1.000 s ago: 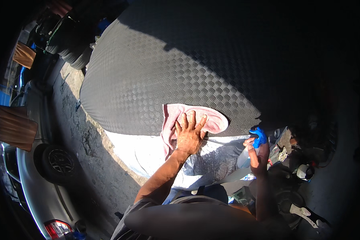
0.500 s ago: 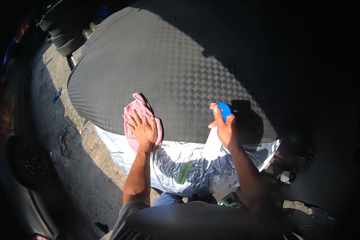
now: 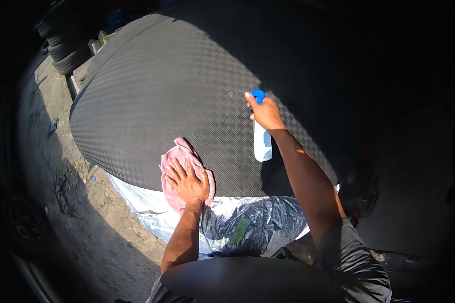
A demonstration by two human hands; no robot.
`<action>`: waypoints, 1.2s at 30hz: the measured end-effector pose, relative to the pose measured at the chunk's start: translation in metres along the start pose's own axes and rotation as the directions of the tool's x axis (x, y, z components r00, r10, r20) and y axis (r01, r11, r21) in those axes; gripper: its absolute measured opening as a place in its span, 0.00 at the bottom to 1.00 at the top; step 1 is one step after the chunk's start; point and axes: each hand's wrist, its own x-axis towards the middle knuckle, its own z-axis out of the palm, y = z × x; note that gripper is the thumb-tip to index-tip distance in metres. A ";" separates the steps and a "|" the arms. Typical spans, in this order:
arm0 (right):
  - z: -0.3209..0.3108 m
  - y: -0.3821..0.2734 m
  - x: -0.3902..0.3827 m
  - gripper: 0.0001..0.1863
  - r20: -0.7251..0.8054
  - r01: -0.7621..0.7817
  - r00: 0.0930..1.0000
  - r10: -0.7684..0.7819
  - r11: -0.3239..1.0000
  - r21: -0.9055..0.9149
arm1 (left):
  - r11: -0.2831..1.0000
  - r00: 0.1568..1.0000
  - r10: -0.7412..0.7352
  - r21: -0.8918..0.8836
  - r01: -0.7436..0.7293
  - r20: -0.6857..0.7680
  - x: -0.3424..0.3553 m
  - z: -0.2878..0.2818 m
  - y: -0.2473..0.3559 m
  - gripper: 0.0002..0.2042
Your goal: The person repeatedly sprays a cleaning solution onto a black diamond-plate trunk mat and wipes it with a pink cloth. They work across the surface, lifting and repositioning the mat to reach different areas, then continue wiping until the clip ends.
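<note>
My left hand (image 3: 190,186) lies flat with fingers spread on a pink cloth (image 3: 180,150), pressing it to a black textured mat (image 3: 151,101) near the mat's front edge. Farther out and to the right, my right hand (image 3: 267,113) is wrapped round the neck of a white spray bottle (image 3: 262,146) with a blue spray head. The bottle is held above the mat, its head toward the far left. A small pale wet-looking spot (image 3: 231,94) shows just left of the spray head.
A crinkled silver sheet (image 3: 273,219) with a green strip (image 3: 241,232) hangs below the mat's near edge. Stacked tyres (image 3: 68,53) stand at the far left on rough concrete ground (image 3: 106,222). Deep shadow covers the right side. A car wheel (image 3: 25,218) shows dimly at left.
My right hand has moved forward and left with the spray bottle, from the mat's front edge to over its middle. My left hand stays spread on the pink cloth; the whole view has shifted slightly.
</note>
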 end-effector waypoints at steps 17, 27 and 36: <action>-0.009 -0.019 0.079 0.28 -0.151 0.114 0.983 -0.101 0.990 0.081 | 1.000 1.000 -0.021 -0.021 0.022 0.015 -0.004 0.004 -0.004 0.38; -0.021 0.051 0.015 0.34 -0.109 0.241 0.968 -0.225 0.956 0.165 | 0.956 0.969 -0.127 -0.235 0.177 0.214 0.034 -0.037 0.061 0.42; 0.015 0.137 -0.041 0.13 -0.191 0.166 0.976 -0.105 0.926 0.339 | 0.716 0.758 0.479 -0.696 -0.046 0.443 0.067 -0.071 0.212 0.59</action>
